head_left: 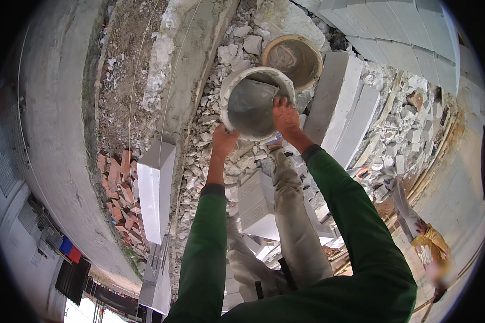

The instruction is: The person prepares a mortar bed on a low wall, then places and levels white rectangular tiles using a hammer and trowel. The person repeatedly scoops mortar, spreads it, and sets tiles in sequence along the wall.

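Observation:
My left hand is closed on the lower left rim of a pale round basin, which holds smooth grey wet material. My right hand reaches over the basin's right side, fingers curled at the inner edge; what exactly they grip there, rim or something in the grey material, is hard to make out. A second, tan basin with residue inside sits just beyond, on broken rubble. Long grey blocks lie to the right.
A concrete strip with strings and a white block runs at left, beside broken bricks. Stacked blocks stand upper right. My legs stand among blocks. Another person is at lower right.

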The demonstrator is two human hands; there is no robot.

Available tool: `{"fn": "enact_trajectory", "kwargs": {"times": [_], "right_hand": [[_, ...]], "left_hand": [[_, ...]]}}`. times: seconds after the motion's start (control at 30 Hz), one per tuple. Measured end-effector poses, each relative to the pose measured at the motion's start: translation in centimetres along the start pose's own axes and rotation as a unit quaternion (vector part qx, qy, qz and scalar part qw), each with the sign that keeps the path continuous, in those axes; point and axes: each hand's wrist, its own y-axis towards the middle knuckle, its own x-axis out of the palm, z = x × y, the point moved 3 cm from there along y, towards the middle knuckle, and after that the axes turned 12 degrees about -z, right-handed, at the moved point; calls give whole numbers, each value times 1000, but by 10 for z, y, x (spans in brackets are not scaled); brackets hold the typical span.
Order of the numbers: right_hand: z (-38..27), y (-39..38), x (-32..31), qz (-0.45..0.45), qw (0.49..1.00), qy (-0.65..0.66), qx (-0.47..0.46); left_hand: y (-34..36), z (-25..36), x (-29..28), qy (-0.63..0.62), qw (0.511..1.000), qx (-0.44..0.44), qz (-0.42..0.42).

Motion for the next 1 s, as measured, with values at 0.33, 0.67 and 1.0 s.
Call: {"fn": "enact_trajectory", "kwargs": {"times": [0.33, 0.67, 1.0], "right_hand": [[-29, -19, 41, -253, 930, 261, -58], [66, -2, 29, -221, 928, 284, -94], [61, -12, -60, -182, 908, 336, -171]], "left_hand": [[-1, -12, -8, 64, 997, -42, -15], [39, 18, -32, -136, 986, -93, 7], [-50, 44, -15, 118, 977, -177, 8]]}}
